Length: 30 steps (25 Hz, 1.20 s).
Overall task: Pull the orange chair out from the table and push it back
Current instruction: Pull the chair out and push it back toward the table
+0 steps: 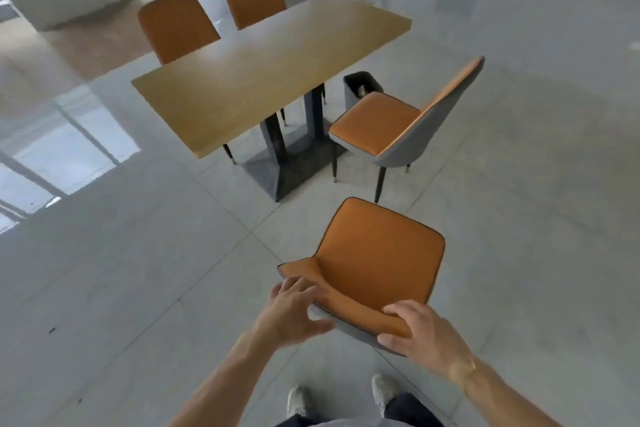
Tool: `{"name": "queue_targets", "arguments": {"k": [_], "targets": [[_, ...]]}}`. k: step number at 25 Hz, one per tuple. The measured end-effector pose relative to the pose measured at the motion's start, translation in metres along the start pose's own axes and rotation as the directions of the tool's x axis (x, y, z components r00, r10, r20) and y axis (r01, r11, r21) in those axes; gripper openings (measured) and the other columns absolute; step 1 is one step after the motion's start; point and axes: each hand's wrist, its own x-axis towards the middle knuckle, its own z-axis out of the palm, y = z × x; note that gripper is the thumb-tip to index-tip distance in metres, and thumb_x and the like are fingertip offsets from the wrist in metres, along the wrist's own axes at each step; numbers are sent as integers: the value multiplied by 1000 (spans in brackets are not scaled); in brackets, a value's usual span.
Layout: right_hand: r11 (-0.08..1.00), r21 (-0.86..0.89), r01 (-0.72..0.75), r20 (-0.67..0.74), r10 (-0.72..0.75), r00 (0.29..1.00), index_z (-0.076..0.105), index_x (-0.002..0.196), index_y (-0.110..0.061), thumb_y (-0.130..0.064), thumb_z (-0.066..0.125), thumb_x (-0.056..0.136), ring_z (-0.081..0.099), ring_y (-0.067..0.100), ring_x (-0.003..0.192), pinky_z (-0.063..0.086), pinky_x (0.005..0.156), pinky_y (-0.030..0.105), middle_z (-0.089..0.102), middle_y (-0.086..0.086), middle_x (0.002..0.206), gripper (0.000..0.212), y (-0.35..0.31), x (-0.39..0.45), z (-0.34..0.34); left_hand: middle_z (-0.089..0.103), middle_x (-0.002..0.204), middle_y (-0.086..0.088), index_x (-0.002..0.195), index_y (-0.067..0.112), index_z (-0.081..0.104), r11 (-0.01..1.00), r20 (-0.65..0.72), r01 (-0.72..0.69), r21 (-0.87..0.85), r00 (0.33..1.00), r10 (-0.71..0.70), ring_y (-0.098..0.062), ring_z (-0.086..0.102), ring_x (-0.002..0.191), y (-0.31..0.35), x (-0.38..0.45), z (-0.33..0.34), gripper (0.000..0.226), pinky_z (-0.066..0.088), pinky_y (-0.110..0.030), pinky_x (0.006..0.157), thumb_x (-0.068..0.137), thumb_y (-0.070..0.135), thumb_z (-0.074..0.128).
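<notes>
Here, far left, two orange chairs (178, 26) stand tucked at the far side of the wooden table (270, 73). Nearer the camera, the left hand (294, 312) rests on the top edge of the orange chair (377, 260), fingers spread over the backrest and thumb behind it, not clamped shut. That chair stands well out from the table on the grey tiled floor (138, 288). The right hand (420, 333) curls around the same edge, gripping it. Further right, another orange chair (391, 121) sits pulled out beside the table.
</notes>
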Motion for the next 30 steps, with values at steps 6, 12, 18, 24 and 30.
{"name": "queue_targets", "arguments": {"k": [6,12,18,24,30], "targets": [[941,139,-307,-112,323,940,40,136,-40,-82,45,74,37,15,128,45,97,42,39,-17,141,76,-29,-11,55,34,150,15,140,44,38,993,194,-96,70,978,80,-18,15,144,-47,45,-6,95,12,-52,117,60,96,40],[883,156,-442,-194,466,863,42,134,-42,-93,37,65,29,21,132,36,102,51,42,-14,138,86,-50,0,73,44,142,16,132,46,44,983,148,-162,82,978,149,-17,26,138,-57,54,2,95,21,-50,115,56,102,35],[896,135,-423,-272,444,854,47,125,-46,-102,28,55,33,18,125,34,99,48,48,-19,129,92,-45,6,79,51,132,14,128,40,50,983,14,-176,53,984,175,-18,33,133,-54,40,6,91,25,-48,114,60,98,34],[931,43,-362,-241,361,901,50,119,-47,-103,29,53,38,15,120,36,96,49,50,-22,126,89,-26,6,71,51,130,14,128,41,48,995,-21,-77,58,997,78,-19,33,133,-41,19,19,89,21,-49,117,62,98,33],[973,-56,-223,-164,211,964,50,120,-47,-104,26,51,37,14,123,31,101,53,50,-21,128,93,18,14,37,52,125,14,126,38,52,997,-120,82,-4,989,-82,-17,35,131,0,4,39,88,26,-43,114,64,97,33]]}}
